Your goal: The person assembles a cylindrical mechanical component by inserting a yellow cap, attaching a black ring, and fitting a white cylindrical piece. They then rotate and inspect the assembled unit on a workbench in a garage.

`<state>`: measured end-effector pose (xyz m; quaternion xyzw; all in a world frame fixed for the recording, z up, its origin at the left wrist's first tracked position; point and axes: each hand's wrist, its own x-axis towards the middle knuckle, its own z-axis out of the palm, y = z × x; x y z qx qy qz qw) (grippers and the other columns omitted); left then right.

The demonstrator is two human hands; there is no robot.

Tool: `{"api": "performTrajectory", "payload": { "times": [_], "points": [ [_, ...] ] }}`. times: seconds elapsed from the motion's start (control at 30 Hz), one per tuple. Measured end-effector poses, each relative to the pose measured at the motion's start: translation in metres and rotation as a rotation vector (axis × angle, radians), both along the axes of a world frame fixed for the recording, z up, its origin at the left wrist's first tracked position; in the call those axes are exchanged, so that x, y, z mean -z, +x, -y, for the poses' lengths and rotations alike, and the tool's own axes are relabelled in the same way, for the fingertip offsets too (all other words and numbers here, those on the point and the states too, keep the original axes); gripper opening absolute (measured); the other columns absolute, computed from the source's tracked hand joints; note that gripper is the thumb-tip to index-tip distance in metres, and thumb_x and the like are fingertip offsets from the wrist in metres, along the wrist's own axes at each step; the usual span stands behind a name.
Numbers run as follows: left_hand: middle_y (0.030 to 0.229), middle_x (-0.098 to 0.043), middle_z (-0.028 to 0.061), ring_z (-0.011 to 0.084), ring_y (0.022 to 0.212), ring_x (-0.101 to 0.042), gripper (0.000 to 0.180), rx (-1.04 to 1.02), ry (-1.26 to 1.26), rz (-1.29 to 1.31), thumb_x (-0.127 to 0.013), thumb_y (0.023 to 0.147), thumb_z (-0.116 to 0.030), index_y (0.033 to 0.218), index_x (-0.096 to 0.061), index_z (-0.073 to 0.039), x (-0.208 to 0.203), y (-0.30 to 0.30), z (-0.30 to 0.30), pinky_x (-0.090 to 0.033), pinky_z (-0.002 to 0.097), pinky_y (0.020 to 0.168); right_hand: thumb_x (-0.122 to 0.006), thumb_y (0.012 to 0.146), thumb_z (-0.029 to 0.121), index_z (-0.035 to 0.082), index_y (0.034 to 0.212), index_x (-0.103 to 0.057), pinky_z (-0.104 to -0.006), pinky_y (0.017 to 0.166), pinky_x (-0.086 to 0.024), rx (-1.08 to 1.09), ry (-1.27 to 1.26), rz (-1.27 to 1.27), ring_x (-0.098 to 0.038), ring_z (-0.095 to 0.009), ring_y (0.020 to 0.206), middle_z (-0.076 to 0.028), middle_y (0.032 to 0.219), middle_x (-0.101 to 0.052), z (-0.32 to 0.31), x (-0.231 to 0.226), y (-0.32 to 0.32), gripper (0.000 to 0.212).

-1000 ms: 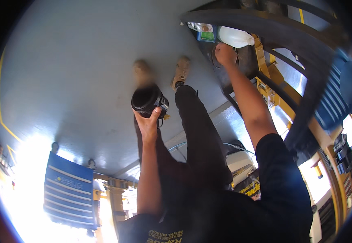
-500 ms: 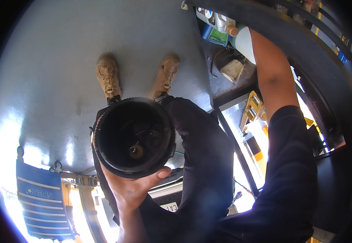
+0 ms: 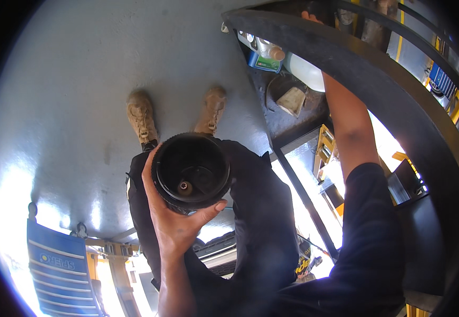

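My left hand (image 3: pixel 179 227) is wrapped round a black cylindrical housing (image 3: pixel 161 174) with a ridged rim, its open mouth facing up toward me. Inside, off centre near the bottom, sits a small brass-coloured round fitting (image 3: pixel 185 187) with a hole. My right arm reaches up and away under a thick black curved beam (image 3: pixel 388 87). Beyond that beam only the fingertips of my right hand (image 3: pixel 311 17) show, beside something dark; the rest of the hand is hidden, so its grip cannot be made out.
Under the beam a shelf holds a white jug (image 3: pixel 304 72), a bottle with a brown cap (image 3: pixel 276 53), a blue-and-green container (image 3: pixel 265 62) and a pale scoop-like piece (image 3: pixel 292 101). A blue slatted panel (image 3: pixel 63 269) stands at lower left. My boots rest on the grey floor (image 3: pixel 81 105).
My right hand's fingertips have come into sight beyond the beam. The black housing appears slightly lower and further right, still in my left hand. The whole view has shifted somewhat.
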<state>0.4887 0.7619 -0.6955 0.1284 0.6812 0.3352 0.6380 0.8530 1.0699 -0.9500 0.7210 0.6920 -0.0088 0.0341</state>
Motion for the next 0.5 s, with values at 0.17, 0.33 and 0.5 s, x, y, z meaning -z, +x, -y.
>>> {"api": "performTrajectory", "payload": {
  "times": [0.17,0.33,0.5],
  "points": [
    [0.141,-0.060,0.0185,0.0313,0.131,-0.063,0.125,0.090,0.088,-0.087,-0.106,0.058,-0.036,0.156,-0.036,-0.003,0.002,0.000,0.008,-0.052,0.0441,0.112,-0.077,0.088,0.033,0.005,0.107,-0.076,-0.0474,0.083,-0.057,0.035,0.043,-0.012,-0.074,-0.037,0.096,-0.018,0.106,-0.076,0.011,-0.010,0.001,0.035],
    [0.140,-0.060,0.0181,0.0315,0.131,-0.063,0.125,0.097,0.128,-0.121,-0.106,0.057,-0.037,0.156,-0.037,-0.004,0.002,0.000,0.013,-0.051,0.0443,0.112,-0.078,0.087,0.034,0.003,0.106,-0.076,-0.0468,0.082,-0.057,0.081,0.120,-0.043,-0.075,-0.037,0.094,-0.019,0.104,-0.077,0.017,-0.028,0.006,0.036],
    [0.140,-0.060,0.0180,0.0310,0.131,-0.062,0.124,0.077,0.113,-0.111,-0.106,0.058,-0.035,0.156,-0.037,-0.004,0.000,-0.002,0.014,-0.050,0.0436,0.114,-0.079,0.086,0.035,0.002,0.104,-0.077,-0.0463,0.081,-0.057,0.147,0.274,-0.102,-0.075,-0.037,0.092,-0.019,0.101,-0.077,0.051,-0.044,-0.002,0.037]
  ]
}}
